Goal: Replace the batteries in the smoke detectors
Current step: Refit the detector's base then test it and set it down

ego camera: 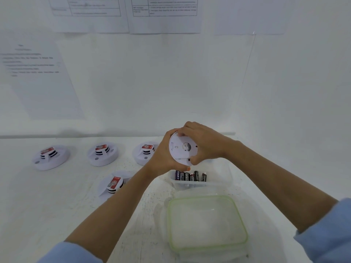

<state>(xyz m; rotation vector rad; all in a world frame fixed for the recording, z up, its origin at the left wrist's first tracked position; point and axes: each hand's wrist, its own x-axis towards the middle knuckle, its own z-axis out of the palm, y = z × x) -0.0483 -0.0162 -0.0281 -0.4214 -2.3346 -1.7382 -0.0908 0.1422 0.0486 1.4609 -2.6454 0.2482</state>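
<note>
Both hands hold one white round smoke detector (180, 149) above the table, its flat back side turned toward me. My left hand (162, 158) cups its left and lower rim. My right hand (205, 143) grips the right side, fingers curled over the top edge and thumb at the bottom. Just below the detector stands a clear plastic container (218, 184) with several black batteries (190, 176) lying in it.
Several other white smoke detectors with red labels lie on the white table: a far-left detector (50, 157), a second detector (102, 153), a third detector (145, 152) and a nearer detector (114, 184). A green-rimmed lid (208, 223) lies near me. Printed sheets hang on the wall behind.
</note>
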